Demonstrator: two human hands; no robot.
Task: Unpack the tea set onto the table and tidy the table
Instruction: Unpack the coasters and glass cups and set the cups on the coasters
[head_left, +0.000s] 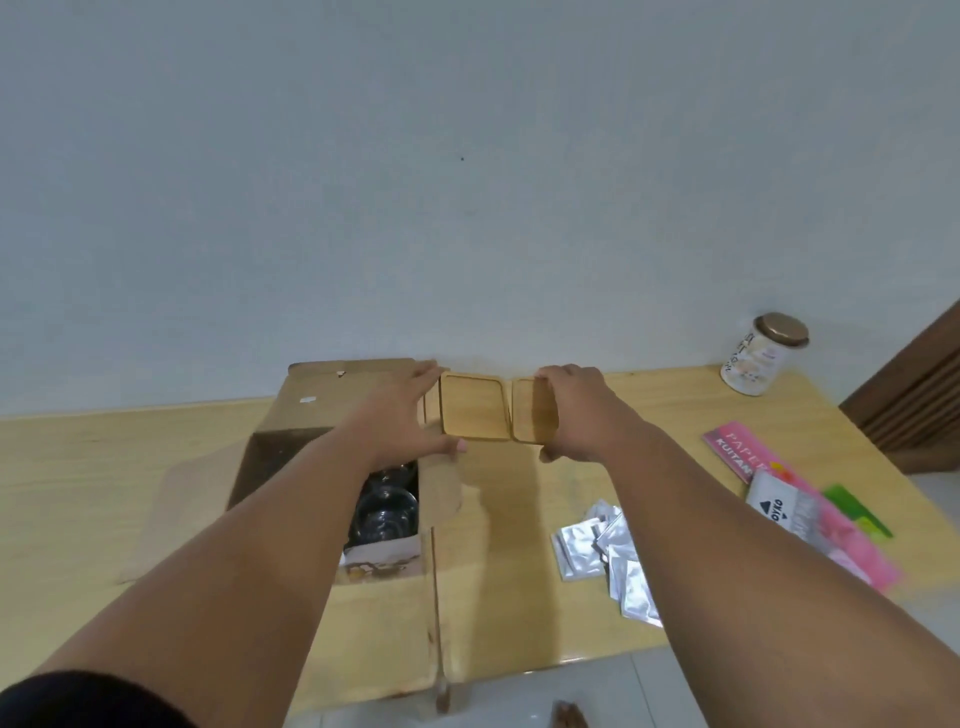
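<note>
Two square wooden coasters lie side by side at the far edge of the wooden table (498, 571), against the wall. My left hand (410, 415) grips the left coaster (472, 410) by its near and far edges. Over the right coaster (527, 410) my right hand (576, 410) is closed, hiding most of it. An open cardboard box (311, 415) stands left of the coasters. Glass tea ware (387, 506) shows inside it, partly covered by my left forearm.
Several silver foil sachets (608, 551) lie right of centre. Further right are a pink receipt book (737, 452), a white packet (784, 512), pink and green sheets (852, 545). A white lidded jar (763, 353) stands at the far right corner. The near table edge runs below the box.
</note>
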